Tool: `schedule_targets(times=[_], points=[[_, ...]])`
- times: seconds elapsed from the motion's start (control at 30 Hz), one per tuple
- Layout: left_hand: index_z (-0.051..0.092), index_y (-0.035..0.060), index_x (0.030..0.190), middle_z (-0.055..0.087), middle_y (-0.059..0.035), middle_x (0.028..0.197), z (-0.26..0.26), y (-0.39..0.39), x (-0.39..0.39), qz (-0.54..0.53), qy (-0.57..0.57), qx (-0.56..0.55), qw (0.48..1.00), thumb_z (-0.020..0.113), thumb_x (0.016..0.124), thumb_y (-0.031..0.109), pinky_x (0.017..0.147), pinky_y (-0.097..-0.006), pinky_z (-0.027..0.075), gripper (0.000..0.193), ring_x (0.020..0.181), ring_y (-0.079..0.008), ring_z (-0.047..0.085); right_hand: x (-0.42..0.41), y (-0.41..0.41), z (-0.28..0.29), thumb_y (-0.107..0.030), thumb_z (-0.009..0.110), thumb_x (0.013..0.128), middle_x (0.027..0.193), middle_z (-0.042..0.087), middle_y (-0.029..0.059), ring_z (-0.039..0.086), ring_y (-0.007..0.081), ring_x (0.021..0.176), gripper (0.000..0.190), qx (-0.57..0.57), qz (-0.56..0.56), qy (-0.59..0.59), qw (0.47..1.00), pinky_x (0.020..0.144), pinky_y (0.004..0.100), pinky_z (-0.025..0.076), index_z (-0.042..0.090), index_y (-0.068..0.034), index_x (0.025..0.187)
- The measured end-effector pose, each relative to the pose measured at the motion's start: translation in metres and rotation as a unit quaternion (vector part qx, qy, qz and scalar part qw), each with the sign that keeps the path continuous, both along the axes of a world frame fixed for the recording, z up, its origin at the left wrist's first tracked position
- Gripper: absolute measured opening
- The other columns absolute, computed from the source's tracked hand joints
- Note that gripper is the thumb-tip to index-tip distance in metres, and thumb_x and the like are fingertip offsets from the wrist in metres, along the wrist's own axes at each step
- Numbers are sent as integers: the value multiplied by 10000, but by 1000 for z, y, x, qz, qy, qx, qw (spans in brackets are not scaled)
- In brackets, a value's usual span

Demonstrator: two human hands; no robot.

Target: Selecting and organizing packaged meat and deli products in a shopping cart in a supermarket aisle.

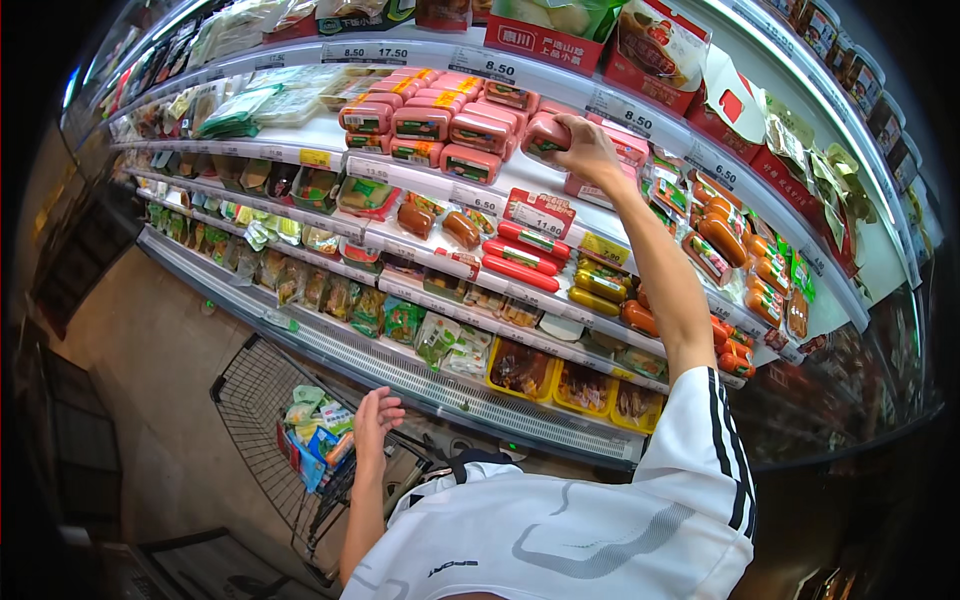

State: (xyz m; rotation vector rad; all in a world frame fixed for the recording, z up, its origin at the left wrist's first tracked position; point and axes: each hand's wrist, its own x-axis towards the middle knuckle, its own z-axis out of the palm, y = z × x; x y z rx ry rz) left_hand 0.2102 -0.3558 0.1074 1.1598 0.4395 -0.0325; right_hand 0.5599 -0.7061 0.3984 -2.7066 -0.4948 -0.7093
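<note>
My right hand reaches up to the shelf, its fingers closed around a pink packaged meat block. To its left, stacks of similar pink meat packs stand on the same shelf, and more lie just behind and below the hand. My left hand is raised low in the picture with its fingers apart and nothing in it. It is beside the wire shopping cart, which holds several bagged goods.
The refrigerated display's lower shelves carry red-wrapped sausages, green-gold sausages and yellow trays of meat. Price rails run along the shelf edges. Boxed packets stand on the shelf above. A vented ledge juts out at the bottom.
</note>
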Motion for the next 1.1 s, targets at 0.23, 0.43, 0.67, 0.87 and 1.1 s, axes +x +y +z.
schedule_targets(times=[0.23,0.43,0.67,0.87,1.1], points=[[582,18,1239,666,-76,976,-21,24,-47,80,35,2,996,470,1050,451,713,-300,529,486,812,-156,650,52,-2,-20,-349,833,666,1076,721,178,696,330,998,630,-100,4,21,995,875,450,534,678,-81,1215],[637,59,1224,666,-50,951,-44,40,-88,139,112,46,983,533,1012,484,683,-266,533,486,777,-126,652,77,-7,-40,-272,778,741,965,705,193,672,381,940,386,-219,-2,32,975,829,500,515,669,-39,1030],[640,31,1207,698,-44,938,-83,69,-137,212,131,100,963,608,998,307,691,-255,526,348,780,-119,665,-83,79,-62,-101,690,911,1112,693,142,651,333,1050,229,-70,220,-191,954,907,413,510,689,-38,1131],[666,1,1156,710,-91,923,-154,134,-159,262,174,275,909,645,942,238,725,-308,533,320,786,-182,676,-234,196,-260,-66,715,845,1111,681,165,644,351,1062,242,34,421,257,869,925,410,517,690,-13,1080],[653,15,1149,687,-162,1054,-219,189,-140,39,277,437,855,689,889,252,857,-429,526,354,1002,-328,663,-342,253,-406,-236,708,879,1364,546,221,444,443,1322,422,-59,411,352,839,1106,508,363,635,-43,1247]])
